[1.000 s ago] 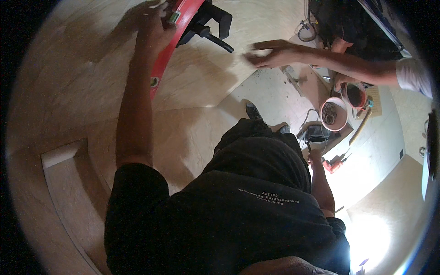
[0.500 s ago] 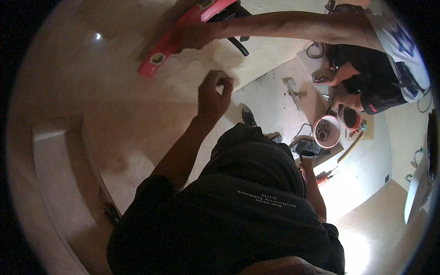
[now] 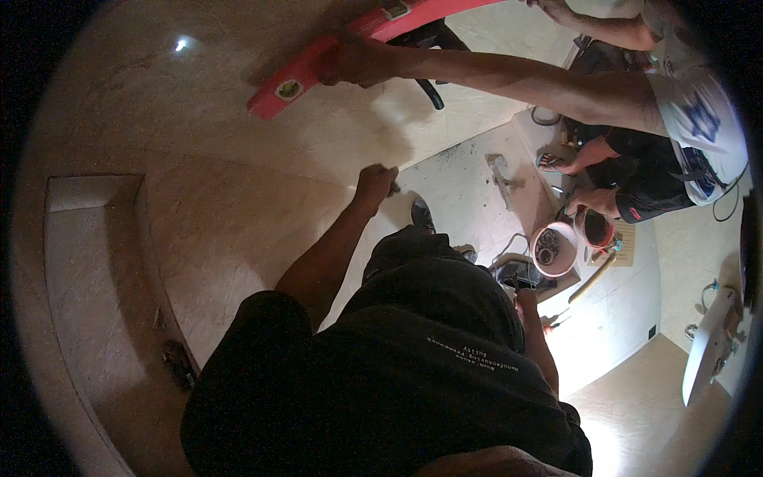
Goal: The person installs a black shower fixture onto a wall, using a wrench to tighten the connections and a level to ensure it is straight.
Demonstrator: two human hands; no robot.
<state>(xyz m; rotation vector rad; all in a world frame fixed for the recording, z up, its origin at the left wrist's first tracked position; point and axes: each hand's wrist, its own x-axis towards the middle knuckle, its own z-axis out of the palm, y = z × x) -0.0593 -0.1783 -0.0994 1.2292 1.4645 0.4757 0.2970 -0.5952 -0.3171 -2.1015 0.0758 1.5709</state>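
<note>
My left hand [image 3: 373, 189] is held out in front of the wall, its fingers curled closed. A small dark bit shows by its fingertips, too unclear to name. Low beside my hip, my right hand [image 3: 525, 302] is closed, with its fingers partly hidden, next to a black box-like thing [image 3: 520, 274] on the floor; what it grips I cannot make out. Above my left hand, a co-worker's hand [image 3: 358, 62] presses a long red spirit level [image 3: 306, 71] against the large wall tile. Behind the level is a black tool with a curved handle [image 3: 431, 94].
The co-worker stands at right in a light shirt [image 3: 691, 99]. Near my right hand are a pale bucket [image 3: 566, 266] holding rubble, a red bucket [image 3: 608, 238], a yellow-handled tool [image 3: 590, 280] and a screwdriver [image 3: 548, 324]. A trowel-like tool [image 3: 501, 181] lies on the floor. A recessed niche [image 3: 79, 262] is at left.
My left hand has lowered slightly and its fingers have curled in tighter. The view has shifted, with more of the red level and the co-worker's second hand now showing.
</note>
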